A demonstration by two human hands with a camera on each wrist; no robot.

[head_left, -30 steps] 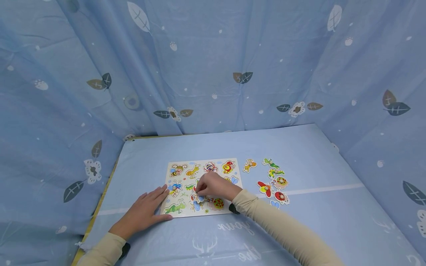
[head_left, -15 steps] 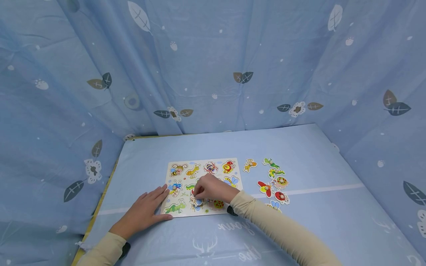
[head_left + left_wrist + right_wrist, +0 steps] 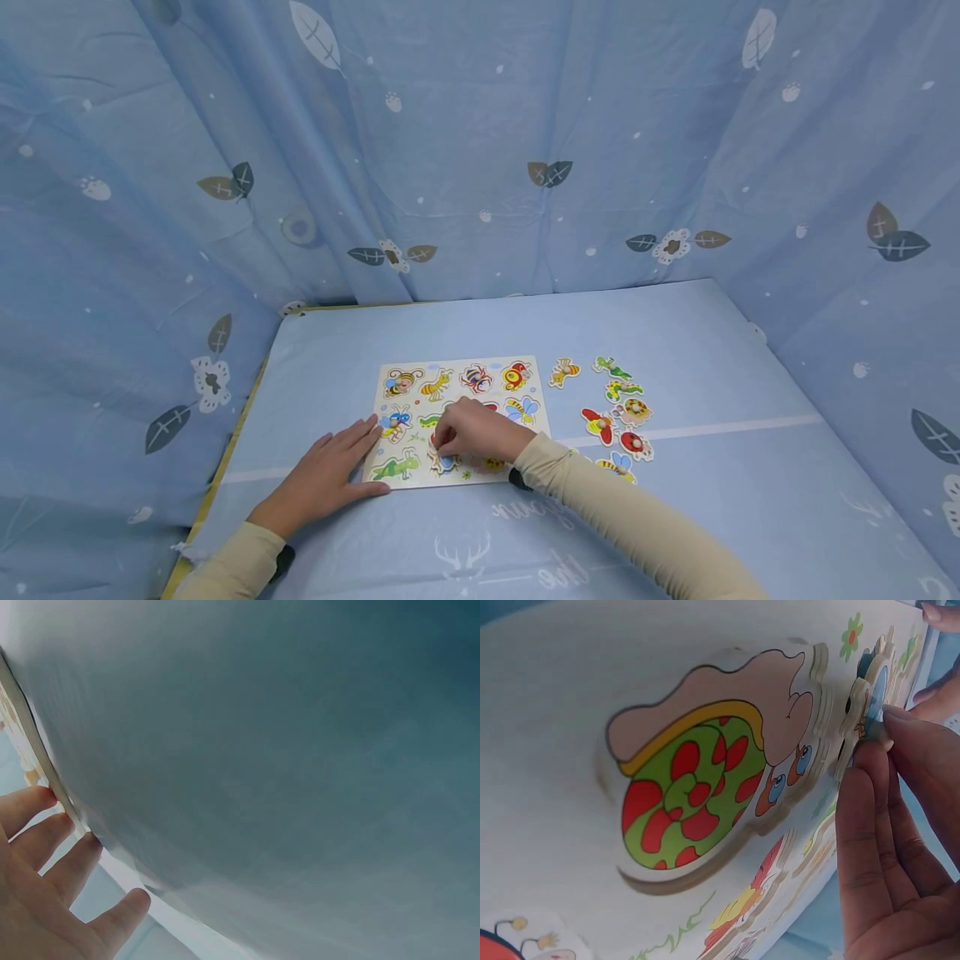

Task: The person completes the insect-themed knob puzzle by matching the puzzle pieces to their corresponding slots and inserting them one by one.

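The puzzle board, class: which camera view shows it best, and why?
The head view: most of the puzzle board shows, though the right hand covers part. The left wrist view catches only an edge strip; the right wrist view shows a close portion with the snail picture.

White puzzle board (image 3: 547, 750), blue-patched puzzle piece (image 3: 877, 696), red-spotted green snail shell (image 3: 690, 799), beige sleeves (image 3: 630, 512), leaf-patterned blue curtain (image 3: 465, 92)

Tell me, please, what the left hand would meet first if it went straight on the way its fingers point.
The puzzle board, most likely: the left hand has its fingertips at the left edge. Whether they would push that edge or slide over it is hard to judge.
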